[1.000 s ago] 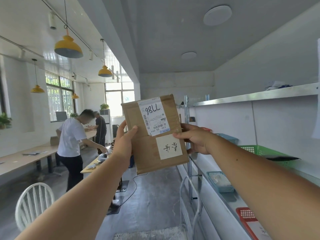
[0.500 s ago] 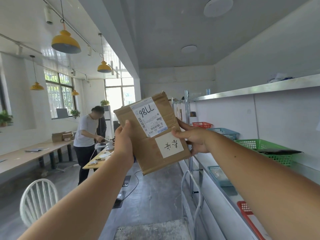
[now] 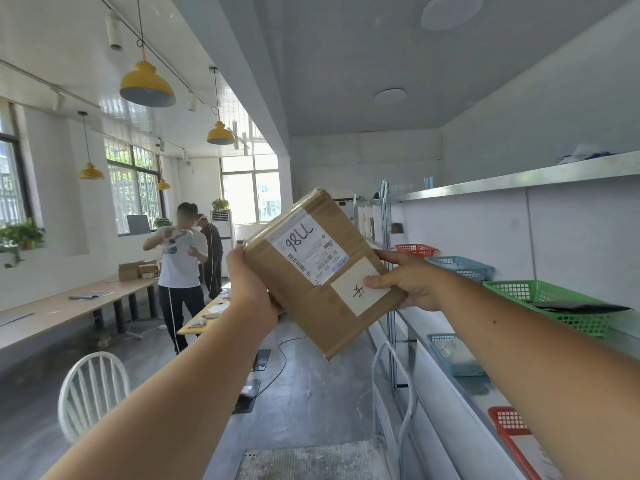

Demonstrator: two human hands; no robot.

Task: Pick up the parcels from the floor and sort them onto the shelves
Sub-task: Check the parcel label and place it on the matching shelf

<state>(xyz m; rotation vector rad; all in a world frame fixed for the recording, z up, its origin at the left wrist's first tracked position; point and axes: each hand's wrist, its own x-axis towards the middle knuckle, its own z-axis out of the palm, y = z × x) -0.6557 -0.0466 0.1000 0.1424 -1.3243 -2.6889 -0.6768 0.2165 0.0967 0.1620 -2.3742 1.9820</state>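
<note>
A flat brown cardboard parcel (image 3: 311, 303) is held up at chest height in front of me, tilted clockwise. It carries a white shipping label with "98LL" handwritten on it and a smaller white sticker with handwriting. My left hand (image 3: 251, 285) grips its left edge. My right hand (image 3: 407, 282) holds its right side, thumb lying across the small sticker. The metal shelves (image 3: 519, 176) run along the wall on my right, with coloured baskets on them.
On the shelves sit a red basket (image 3: 415, 250), a blue basket (image 3: 462, 266), a green basket (image 3: 547, 299), a lower blue basket (image 3: 450, 355) and a red one (image 3: 509, 424). A white chair (image 3: 91, 393) stands at lower left. Two people (image 3: 181, 268) stand by long tables (image 3: 52, 313).
The parcel has rotated further clockwise and my right thumb has slid onto the small sticker. The view has turned slightly, showing more baskets. The person in white has turned around.
</note>
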